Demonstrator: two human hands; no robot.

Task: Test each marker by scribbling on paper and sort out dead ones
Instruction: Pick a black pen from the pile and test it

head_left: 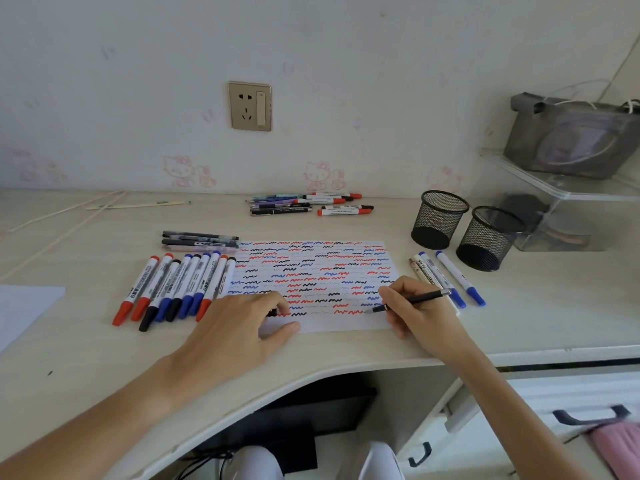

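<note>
A white paper (332,323) full of red, blue and black squiggles lies in the middle of the desk. My right hand (414,311) grips a slim black pen (420,298), its tip touching the paper's lower right. My left hand (242,322) rests on the paper's lower left corner, with a small dark cap partly showing under its fingers. Several red, blue and black markers (176,289) lie in a row left of the paper. Three dark pens (199,240) lie above that row. Blue-capped pens (450,280) lie right of the paper.
More pens and red markers (311,204) sit by the wall. Two black mesh cups (438,220) (486,239) stand at the right, beside a clear shelf with a grey bag (568,140). Another sheet (20,310) lies at the far left. The desk edge curves in front of me.
</note>
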